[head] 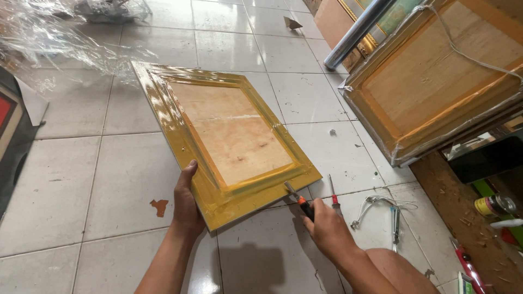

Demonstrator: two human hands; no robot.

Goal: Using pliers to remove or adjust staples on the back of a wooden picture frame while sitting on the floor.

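Picture frame [229,139] lay back-up on the floor [109,179], already covered in clear film | left hand [185,204] gripped its near corner | right hand [327,228] fingers clenched a cutter [299,200] at the edge | trimming seemed unfinished.

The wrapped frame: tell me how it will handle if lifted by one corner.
The frame probably stays stiff: its board back and moulded edges look rigid. The glossy film over it may feel slippery. It seems fairly light, since the left hand alone props one edge off the floor.
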